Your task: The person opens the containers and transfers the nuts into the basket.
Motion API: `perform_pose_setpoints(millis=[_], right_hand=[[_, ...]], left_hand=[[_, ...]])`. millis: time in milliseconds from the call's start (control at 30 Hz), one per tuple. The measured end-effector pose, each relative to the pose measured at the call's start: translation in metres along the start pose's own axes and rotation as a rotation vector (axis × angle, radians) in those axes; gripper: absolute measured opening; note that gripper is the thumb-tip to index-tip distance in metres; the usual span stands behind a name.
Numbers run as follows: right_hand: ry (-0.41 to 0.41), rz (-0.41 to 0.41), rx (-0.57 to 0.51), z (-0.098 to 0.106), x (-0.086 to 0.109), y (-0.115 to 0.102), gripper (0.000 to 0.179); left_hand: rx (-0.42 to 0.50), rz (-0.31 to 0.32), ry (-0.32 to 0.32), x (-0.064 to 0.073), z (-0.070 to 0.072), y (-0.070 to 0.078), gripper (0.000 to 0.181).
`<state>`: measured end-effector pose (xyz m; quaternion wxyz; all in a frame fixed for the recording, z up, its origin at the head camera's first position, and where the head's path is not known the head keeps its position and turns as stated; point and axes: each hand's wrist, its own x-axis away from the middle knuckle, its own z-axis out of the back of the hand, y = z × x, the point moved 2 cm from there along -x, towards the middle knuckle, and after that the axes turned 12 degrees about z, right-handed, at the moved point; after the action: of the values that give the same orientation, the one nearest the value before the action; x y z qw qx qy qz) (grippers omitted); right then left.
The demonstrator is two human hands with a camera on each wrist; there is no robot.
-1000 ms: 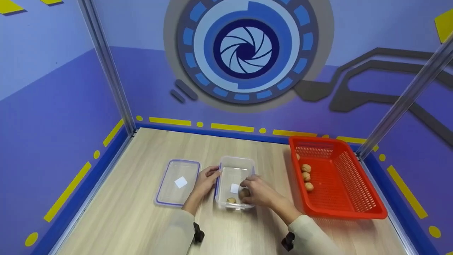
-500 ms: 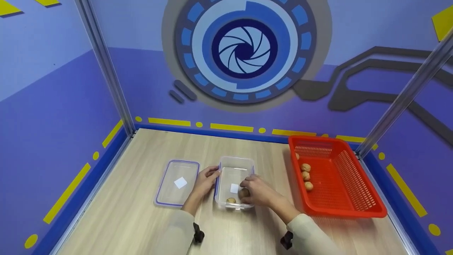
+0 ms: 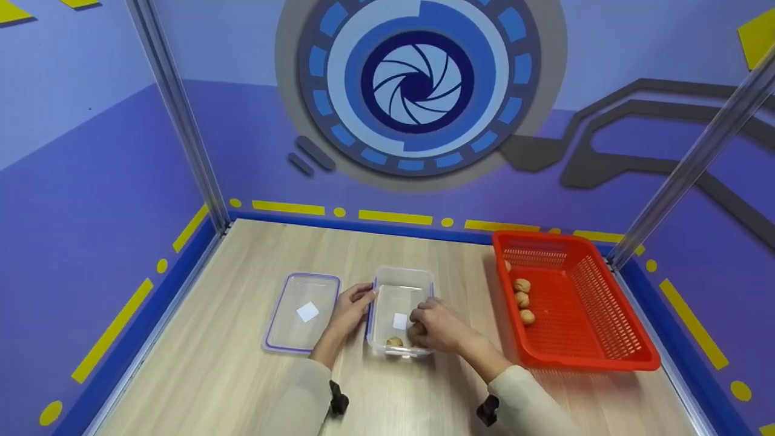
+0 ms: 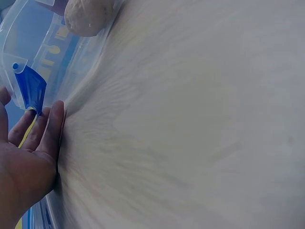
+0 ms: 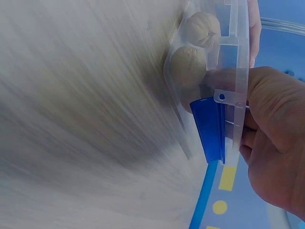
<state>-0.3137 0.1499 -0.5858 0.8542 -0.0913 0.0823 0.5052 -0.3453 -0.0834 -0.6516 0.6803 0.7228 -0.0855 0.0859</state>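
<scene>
A clear plastic food box [image 3: 402, 275] with blue side latches stands lidless on the table, a white label on its floor. Against its left side rest the relaxed fingers of my left hand [image 3: 351, 310], close to the blue latch [image 4: 32, 86]. My right hand [image 3: 441, 326] reaches over the right wall into the near right corner. Its fingers pinch a walnut [image 5: 188, 67] there, which the hand hides in the head view. Beside it a second walnut [image 3: 395, 342] lies at the near wall.
Left of the box lies its clear lid [image 3: 303, 332] with a blue seal and a white label. A red perforated basket [image 3: 584, 363] stands at the right, with several walnuts [image 3: 522, 300] along its left side. Printed panels enclose the table's back and sides.
My right fingers have closed in further, so the walnut that showed between them is now hidden in the head view. The left hand and the box stay in place.
</scene>
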Motion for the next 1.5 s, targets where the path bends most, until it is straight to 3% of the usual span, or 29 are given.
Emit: perform_pose_setpoints(millis=[333, 633, 833, 967, 1133, 1200, 1333, 1500], right_hand=[[0.073, 0.017, 0.030, -0.002, 0.003, -0.003, 0.022], [0.265, 0.121, 0.119, -0.003, 0.010, -0.004, 0.026], [0.282, 0.127, 0.095, 0.006, 0.011, -0.007, 0.030], [0.321, 0.081, -0.004, 0.021, 0.014, -0.011, 0.030], [0.439, -0.041, -0.130, 0.049, 0.027, -0.009, 0.033], [0.484, -0.096, -0.144, 0.061, 0.036, -0.005, 0.034], [0.567, -0.190, -0.143, 0.079, 0.059, 0.006, 0.035], [0.671, -0.304, -0.213, 0.095, 0.089, 0.025, 0.036]], left_hand=[[0.016, 0.003, -0.011, 0.003, -0.001, 0.001, 0.046], [-0.007, -0.021, -0.018, 0.004, -0.002, 0.005, 0.047], [0.020, -0.004, -0.027, 0.003, -0.001, 0.005, 0.047], [0.012, 0.004, -0.011, 0.003, -0.001, 0.004, 0.046], [0.007, 0.010, -0.001, 0.004, 0.000, 0.007, 0.045], [0.008, 0.003, -0.011, 0.010, -0.001, 0.014, 0.045], [0.004, -0.001, -0.016, 0.014, -0.002, 0.015, 0.044], [-0.007, -0.008, -0.005, 0.003, -0.002, 0.002, 0.045]])
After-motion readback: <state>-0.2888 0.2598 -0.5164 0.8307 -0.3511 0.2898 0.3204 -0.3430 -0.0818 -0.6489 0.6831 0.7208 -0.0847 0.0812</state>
